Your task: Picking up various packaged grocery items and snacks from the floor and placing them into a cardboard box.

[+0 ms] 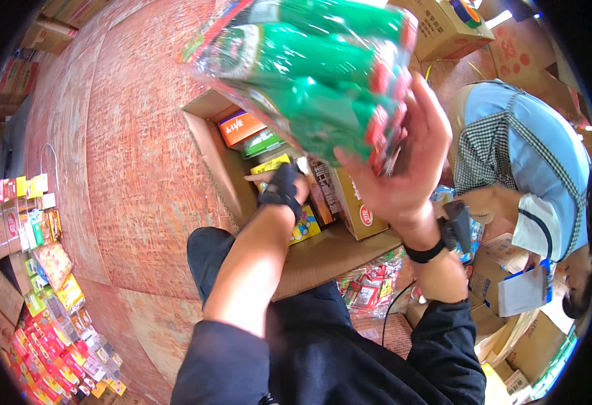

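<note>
My right hand (407, 157) grips the red-ended side of a clear plastic-wrapped pack of green bottle-shaped items (321, 76). The pack is raised above an open cardboard carton (326, 258) and hides part of its far side. My left hand (288, 185), with a black strap around it, reaches down into the carton beside a yellow packet (306, 225). Its fingers are blurred and partly hidden, so their grip is unclear. Also inside the carton are an orange box (240, 127), a green package (263, 144), a brown box (321, 190) and a tan box (355, 202).
A co-worker in a blue top (534, 116) bends close on the right, near a clipboard with paper (524, 293). Small red packets in clear plastic (372, 288) lie beside the carton. Many colourful packages (47, 349) line the left. Cardboard cartons (442, 30) stand at the upper right.
</note>
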Demonstrator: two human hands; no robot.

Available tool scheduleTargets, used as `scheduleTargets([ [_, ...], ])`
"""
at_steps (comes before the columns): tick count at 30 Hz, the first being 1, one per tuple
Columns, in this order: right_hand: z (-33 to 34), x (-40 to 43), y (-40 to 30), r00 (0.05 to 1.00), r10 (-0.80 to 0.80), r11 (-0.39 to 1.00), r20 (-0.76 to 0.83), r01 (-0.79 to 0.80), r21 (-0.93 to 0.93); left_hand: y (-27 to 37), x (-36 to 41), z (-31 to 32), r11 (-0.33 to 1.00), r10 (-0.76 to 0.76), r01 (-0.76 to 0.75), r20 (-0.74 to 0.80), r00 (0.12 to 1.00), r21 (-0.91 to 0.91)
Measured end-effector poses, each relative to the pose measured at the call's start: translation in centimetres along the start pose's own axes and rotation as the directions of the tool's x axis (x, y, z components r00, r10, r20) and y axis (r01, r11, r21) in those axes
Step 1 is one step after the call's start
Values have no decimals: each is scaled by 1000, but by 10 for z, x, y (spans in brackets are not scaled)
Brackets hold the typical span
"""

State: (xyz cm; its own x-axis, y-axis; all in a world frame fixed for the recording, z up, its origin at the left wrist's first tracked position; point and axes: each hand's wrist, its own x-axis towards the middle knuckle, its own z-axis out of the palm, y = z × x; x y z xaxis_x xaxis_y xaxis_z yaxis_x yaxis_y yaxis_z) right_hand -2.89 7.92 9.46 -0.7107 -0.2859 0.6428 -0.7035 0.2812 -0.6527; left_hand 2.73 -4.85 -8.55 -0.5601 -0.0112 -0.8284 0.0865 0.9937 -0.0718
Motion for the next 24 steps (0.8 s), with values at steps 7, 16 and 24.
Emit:
scheduleTargets([
  [7, 57, 50, 41, 755, 14, 986, 656, 98, -134, -34, -186, -26, 983, 27, 7, -184, 982, 185],
  [16, 163, 47, 53, 343, 115, 934, 932, 284, -219, -75, -172, 39, 990, 137, -135, -602, 786, 49],
  [24, 161, 4, 56, 491, -61, 928, 869, 350, -132, -77, -165, 49, 969, 173, -247, -744, 645, 12],
])
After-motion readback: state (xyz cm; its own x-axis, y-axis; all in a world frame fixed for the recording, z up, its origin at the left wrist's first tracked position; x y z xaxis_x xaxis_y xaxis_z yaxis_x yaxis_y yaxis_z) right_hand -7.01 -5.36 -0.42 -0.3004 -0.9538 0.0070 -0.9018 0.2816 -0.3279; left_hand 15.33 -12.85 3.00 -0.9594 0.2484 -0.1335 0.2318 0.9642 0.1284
